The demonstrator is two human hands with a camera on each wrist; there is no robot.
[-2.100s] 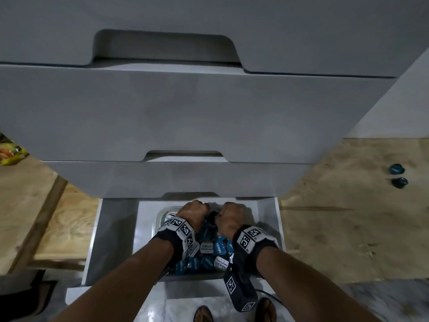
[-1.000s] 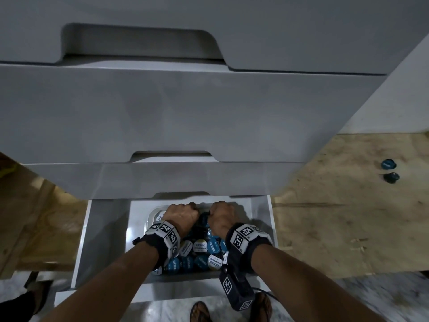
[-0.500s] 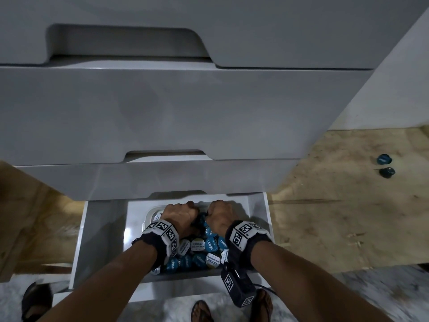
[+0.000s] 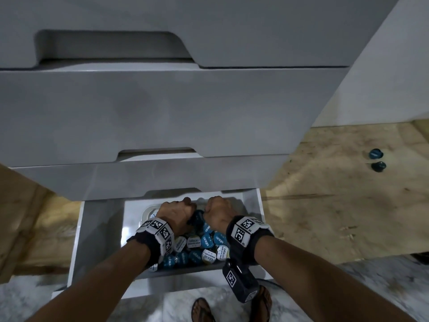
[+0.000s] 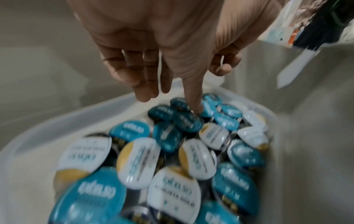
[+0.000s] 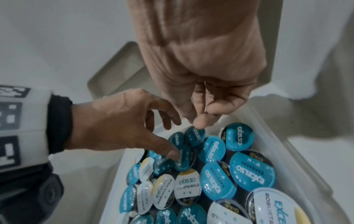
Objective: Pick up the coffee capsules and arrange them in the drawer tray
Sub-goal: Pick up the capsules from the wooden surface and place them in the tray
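Both my hands work over the translucent plastic drawer tray [image 6: 298, 163], which sits in the open bottom white drawer [image 4: 102, 228] and holds the round foil-lidded blue and white coffee capsules [image 6: 218, 180]. My left hand [image 5: 164, 50] is relaxed, its thumb pressing a dark teal capsule [image 6: 184, 157] at the far end. My right hand [image 6: 203, 72] hangs loosely curled, grasping nothing, one fingertip touching another capsule. Recommendation: nudge the tilted capsules flat, lids up. Two blue capsules [image 4: 376, 160] remain on the plywood floor [image 4: 336, 205], well apart.
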